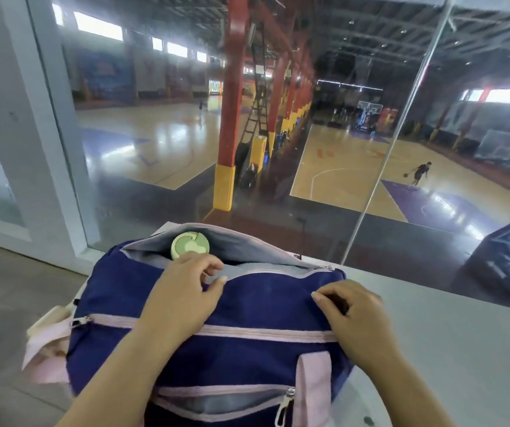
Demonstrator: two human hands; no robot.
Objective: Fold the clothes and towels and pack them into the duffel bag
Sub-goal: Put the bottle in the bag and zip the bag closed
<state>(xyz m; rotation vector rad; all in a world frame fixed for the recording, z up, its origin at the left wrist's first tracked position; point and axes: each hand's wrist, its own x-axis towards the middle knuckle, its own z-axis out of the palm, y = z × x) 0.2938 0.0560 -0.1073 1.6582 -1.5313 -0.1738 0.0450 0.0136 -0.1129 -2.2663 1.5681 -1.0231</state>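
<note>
A navy duffel bag (253,306) with pink zips and straps stands on a white table in front of me. Its top opening gapes, showing grey lining and the pale green lid of a bottle (190,245) standing inside at the left. My left hand (182,291) pinches the near edge of the opening beside the bottle. My right hand (352,312) grips the bag's fabric near the right end of the top zip, fingers curled. No folded clothes or towels show inside; the interior is mostly hidden.
The white table (450,340) extends to the right of the bag. A glass wall (278,149) stands directly behind it, overlooking a basketball court below. A grey window frame (41,149) and floor lie to the left. Pink straps (47,349) hang off the bag's left end.
</note>
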